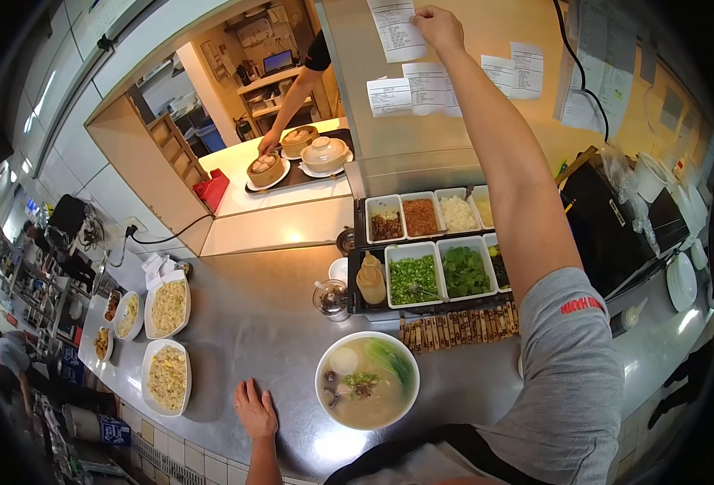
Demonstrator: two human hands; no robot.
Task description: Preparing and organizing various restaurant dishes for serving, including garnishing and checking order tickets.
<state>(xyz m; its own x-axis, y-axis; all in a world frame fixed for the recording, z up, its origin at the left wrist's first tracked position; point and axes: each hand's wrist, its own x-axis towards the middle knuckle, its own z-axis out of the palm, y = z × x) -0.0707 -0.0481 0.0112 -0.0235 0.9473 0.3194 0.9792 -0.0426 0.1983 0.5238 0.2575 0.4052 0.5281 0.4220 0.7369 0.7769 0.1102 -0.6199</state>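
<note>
My right hand [440, 29] is raised to the wall, its fingers pinching the edge of a printed order slip [395, 27]. More slips [425, 91] hang just below it. My left hand [255, 409] lies on the stainless steel counter [245, 297], palm down, fingers a little apart and holding nothing. Between that hand and my body's right side stands a white bowl [319, 388] of cloudy soup [375, 409]. In the soup are a pale round piece, leafy greens [393, 357], dark mushroom-like pieces and chopped green garnish.
Fried rice [168, 376] fills dishes at left, beside small side dishes [103, 347]. Topping tubs hold scallions [413, 279] and cilantro [465, 270]; wooden tags [460, 327] line their front. Through the hatch, another person's hand [269, 142] touches a bamboo steamer [266, 176] near a lidded pot [325, 154].
</note>
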